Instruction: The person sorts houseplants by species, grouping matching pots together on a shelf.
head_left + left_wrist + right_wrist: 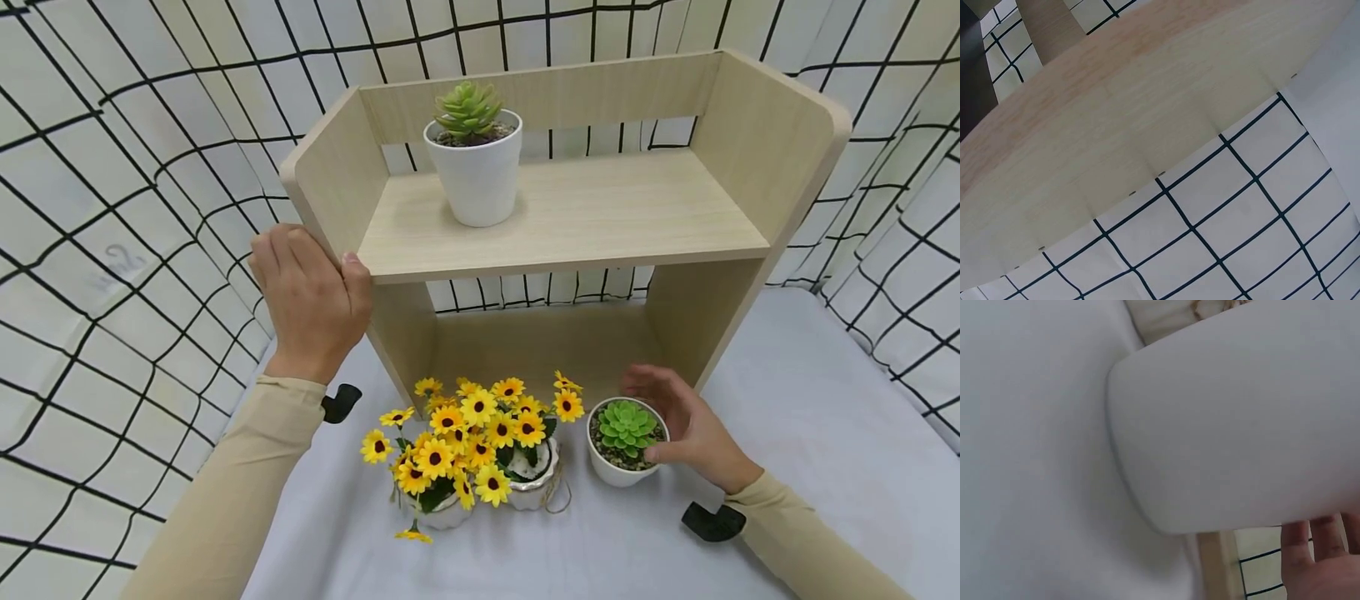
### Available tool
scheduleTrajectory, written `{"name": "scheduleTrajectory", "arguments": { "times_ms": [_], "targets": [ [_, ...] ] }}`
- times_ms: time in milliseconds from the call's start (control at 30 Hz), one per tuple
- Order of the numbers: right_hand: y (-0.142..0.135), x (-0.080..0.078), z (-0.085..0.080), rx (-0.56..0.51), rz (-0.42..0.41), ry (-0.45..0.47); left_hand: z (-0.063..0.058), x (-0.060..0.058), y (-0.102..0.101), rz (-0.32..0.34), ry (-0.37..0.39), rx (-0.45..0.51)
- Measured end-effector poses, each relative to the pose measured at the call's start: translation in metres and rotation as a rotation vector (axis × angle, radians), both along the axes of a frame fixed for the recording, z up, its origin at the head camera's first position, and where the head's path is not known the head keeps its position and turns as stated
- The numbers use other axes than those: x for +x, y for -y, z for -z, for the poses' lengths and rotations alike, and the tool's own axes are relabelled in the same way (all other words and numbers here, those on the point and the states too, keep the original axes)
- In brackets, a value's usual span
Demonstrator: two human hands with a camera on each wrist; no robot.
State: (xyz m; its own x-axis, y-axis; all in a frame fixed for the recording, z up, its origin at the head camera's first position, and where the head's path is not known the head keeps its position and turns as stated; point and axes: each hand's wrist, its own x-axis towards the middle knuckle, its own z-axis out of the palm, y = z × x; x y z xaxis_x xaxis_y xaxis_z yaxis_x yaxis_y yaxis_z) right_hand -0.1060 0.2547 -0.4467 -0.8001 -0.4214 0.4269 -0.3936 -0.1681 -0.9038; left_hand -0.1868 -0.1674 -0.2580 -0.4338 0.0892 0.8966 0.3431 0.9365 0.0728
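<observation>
Near potted succulent (627, 427), its axis upright on the worktop (787, 392), just left of the right-hand grip (693, 442), the nearer of the two, which curves about its right and far sides; whether it truly grasps cannot be told. Left, yellow potted sunflowers (480, 450); beyond, a shelf unit (600, 208), its left panel (341, 179) held by the left-hand grip (311, 287).
</observation>
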Motion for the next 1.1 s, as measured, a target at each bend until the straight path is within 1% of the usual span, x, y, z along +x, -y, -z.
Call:
{"name": "scheduleTrajectory", "arguments": {
  "times_ms": [200, 367, 500, 600, 700, 900, 1100],
  "targets": [
    [-0.009, -0.003, 0.010, 0.043, -0.047, 0.026, -0.001, -0.001, -0.001, 0.003, 0.004, 0.004],
    [-0.016, -0.007, 0.018, 0.058, -0.111, 0.060, 0.000, 0.000, -0.001, 0.003, 0.013, 0.009],
    [-0.020, -0.008, 0.022, 0.061, -0.176, 0.107, 0.001, -0.001, 0.000, 0.009, 0.005, 0.019],
    [-0.023, -0.007, 0.024, 0.072, -0.202, 0.160, 0.001, -0.001, 0.000, 0.010, -0.003, 0.019],
    [-0.026, -0.007, 0.026, 0.078, -0.220, 0.201, 0.002, -0.001, 0.000, 0.014, -0.009, 0.020],
    [-0.028, -0.008, 0.028, 0.059, -0.264, 0.253, 0.002, -0.002, 0.000, 0.013, -0.019, 0.023],
    [-0.026, -0.007, 0.026, 0.055, -0.288, 0.281, 0.002, -0.003, -0.001, 0.013, -0.025, 0.025]
  ]
}}
